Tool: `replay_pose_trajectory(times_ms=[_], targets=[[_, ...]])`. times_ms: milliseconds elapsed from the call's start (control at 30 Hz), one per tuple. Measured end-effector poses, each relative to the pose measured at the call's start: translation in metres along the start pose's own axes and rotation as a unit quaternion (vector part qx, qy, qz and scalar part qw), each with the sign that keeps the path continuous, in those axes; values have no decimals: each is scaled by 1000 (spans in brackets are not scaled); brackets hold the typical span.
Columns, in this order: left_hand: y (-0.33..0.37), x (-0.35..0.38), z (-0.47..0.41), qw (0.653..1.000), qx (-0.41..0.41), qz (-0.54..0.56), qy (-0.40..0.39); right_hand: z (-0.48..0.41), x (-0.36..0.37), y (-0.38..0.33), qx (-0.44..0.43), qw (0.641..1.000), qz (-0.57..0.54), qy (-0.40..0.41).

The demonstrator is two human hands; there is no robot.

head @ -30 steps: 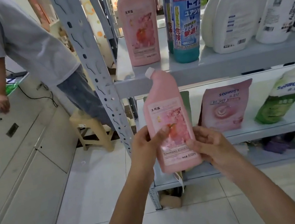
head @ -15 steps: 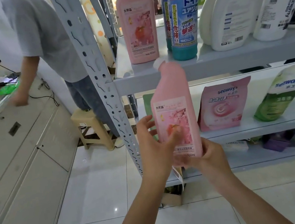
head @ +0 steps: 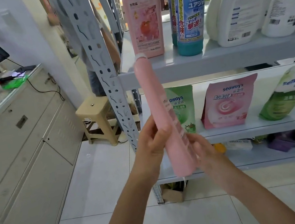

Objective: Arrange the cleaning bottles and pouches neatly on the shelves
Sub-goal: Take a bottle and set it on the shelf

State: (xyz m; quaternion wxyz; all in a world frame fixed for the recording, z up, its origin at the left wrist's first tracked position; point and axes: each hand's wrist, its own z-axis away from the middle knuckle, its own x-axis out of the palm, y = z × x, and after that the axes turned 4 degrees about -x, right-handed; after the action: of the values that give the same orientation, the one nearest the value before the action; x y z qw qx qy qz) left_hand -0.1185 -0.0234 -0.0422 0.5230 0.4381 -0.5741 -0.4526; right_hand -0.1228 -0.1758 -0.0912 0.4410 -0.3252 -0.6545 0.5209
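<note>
The pink bottle (head: 152, 95) is in the air in front of the shelving. It is turned edge-on and tilted, with its white cap level with the top shelf (head: 231, 57). 2 hands grip it low down — the left hand (head: 153, 146) curls round the near edge, and the right hand (head: 204, 151) wraps the label side. On the top shelf stand a matching bottle (head: 144, 17) and a blue bottle (head: 191, 15). Below them — a green pouch (head: 183, 109) just behind the held bottle, and a pink pouch (head: 228, 103) beside it.

Two pink bottles (head: 151, 95) (head: 144, 19), two teal bottles (head: 190, 15) (head: 172, 8), three seaways pouches (head: 184, 111) (head: 228, 103) (head: 285, 95)
</note>
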Motion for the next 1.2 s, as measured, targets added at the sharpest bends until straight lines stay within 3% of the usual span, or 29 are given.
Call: replay_pose_trajectory(times_ms=[67,133,300,467,667,867,1000,1200], targets=[[2,-3,4,999,-15,15,-32,-6,-2,-2,66,995,-67,-15],[7,-4,8,999,-21,0,-37,2,-3,2,58,995,-84,-9],[11,-8,8,994,-29,-107,13,3,0,0,38,995,32,89],[8,-12,11,996,-34,-71,34,7,3,-2,44,990,82,105],[1,-7,12,997,-23,-54,44,5,0,-17,68,995,59,41],[2,2,10,994,-17,-102,42,6,5,-18,38,987,64,140],[-4,22,15,978,37,-162,126,4,10,-17,3,969,119,218],[-1,42,15,988,41,-89,122,1,24,-3,-130,897,317,279]])
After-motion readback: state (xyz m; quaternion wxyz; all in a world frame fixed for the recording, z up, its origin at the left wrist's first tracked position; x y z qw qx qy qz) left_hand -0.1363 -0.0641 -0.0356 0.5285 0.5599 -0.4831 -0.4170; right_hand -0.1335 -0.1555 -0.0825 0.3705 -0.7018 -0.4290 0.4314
